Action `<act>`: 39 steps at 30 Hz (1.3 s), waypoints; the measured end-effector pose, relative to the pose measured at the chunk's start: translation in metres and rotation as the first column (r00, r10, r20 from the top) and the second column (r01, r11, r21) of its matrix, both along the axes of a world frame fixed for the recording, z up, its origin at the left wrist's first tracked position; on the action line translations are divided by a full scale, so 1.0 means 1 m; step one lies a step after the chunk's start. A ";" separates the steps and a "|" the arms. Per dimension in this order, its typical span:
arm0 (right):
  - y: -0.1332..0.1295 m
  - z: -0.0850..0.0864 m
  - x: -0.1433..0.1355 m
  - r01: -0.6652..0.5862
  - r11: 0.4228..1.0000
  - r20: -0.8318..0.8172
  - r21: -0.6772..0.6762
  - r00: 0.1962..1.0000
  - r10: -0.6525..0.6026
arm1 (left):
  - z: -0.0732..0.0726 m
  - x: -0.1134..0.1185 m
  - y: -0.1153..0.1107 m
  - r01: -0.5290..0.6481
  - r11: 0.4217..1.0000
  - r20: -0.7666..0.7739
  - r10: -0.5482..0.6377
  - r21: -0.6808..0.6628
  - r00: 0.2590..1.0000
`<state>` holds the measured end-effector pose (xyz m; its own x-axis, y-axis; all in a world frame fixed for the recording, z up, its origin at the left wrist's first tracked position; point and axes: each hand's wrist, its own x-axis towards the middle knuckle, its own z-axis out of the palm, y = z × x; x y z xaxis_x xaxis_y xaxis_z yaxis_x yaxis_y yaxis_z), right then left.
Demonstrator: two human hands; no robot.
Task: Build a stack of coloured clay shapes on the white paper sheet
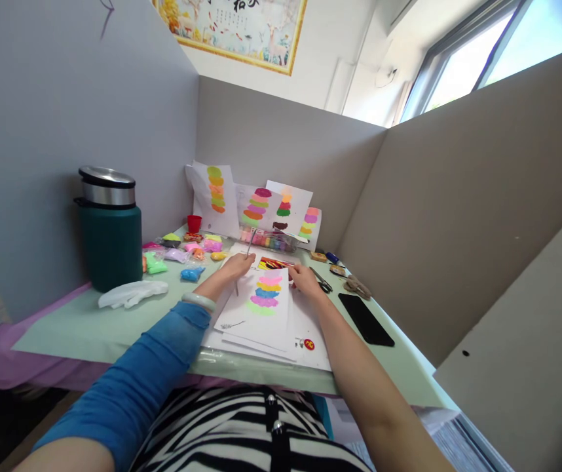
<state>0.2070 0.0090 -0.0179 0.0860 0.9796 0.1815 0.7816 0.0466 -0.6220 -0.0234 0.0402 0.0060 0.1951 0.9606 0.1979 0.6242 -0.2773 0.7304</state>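
My left hand [239, 265] is closed around a thin grey stick [251, 242], whose lower end slants down over the paper; whether it is a pen or a brush I cannot tell. My right hand [304, 278] pinches near the top right corner of a white sheet of paper [281, 321]. Bands of pink, yellow, blue, purple and green run down that sheet, with a small dark sketch at its lower left. More sheets lie beneath it. Just behind its top edge is a red and yellow printed picture [274, 263], partly covered by the hands.
At the left stand a teal flask [111, 242] and a white glove [133, 294]. Colourful clay packets [192, 274] and a red cup [194, 223] lie behind. Painted sheets [261, 206] lean at the back. Scissors [321, 282] and a black phone [365, 318] lie right.
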 end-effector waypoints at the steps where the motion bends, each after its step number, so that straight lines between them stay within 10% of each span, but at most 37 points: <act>1: 0.000 0.000 0.000 0.029 1.000 0.053 0.005 0.998 -0.029 | 0.000 0.000 0.001 -0.016 1.000 -0.030 0.017 0.017 0.999; 13: 0.010 -0.008 0.004 0.102 0.989 0.103 -0.108 0.991 -0.090 | -0.006 -0.005 0.010 -0.014 0.972 0.184 0.058 -0.235 0.981; 26: 0.009 -0.012 -0.004 -0.122 0.992 0.238 -0.023 0.963 0.123 | -0.013 -0.004 0.019 0.015 0.972 0.234 0.041 -0.234 0.971; 39: 0.004 -0.010 -0.006 -0.046 0.999 0.378 0.011 0.925 0.038 | -0.004 -0.003 0.017 -0.069 0.986 0.310 0.114 -0.151 0.944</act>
